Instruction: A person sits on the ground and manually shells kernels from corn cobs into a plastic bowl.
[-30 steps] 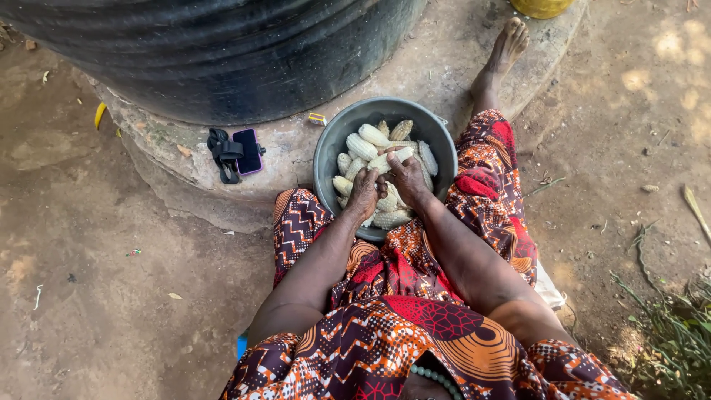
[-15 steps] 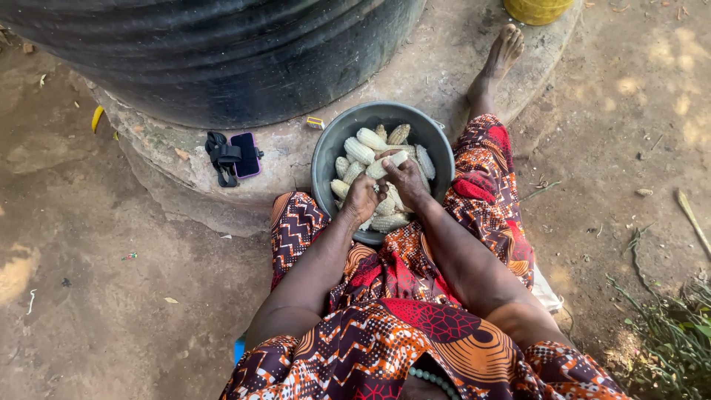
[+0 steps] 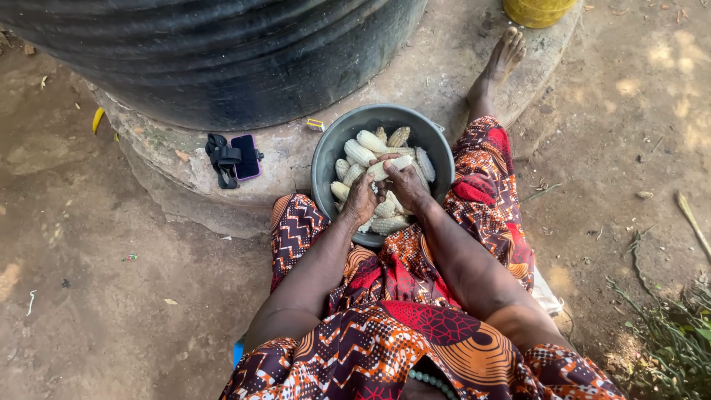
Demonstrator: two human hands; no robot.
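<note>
Right hand point(image 3: 406, 185) grips pale maize cob point(image 3: 390, 167) over round grey metal basin point(image 3: 330, 145); left hand point(image 3: 361, 200) curled on cobs inside near rim; bare concrete beyond far rim.

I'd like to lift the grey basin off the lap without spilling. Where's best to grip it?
Grip the grey basin by its bare rim at left and right, coming from above; both hands and the corn cobs fill the middle.
</note>
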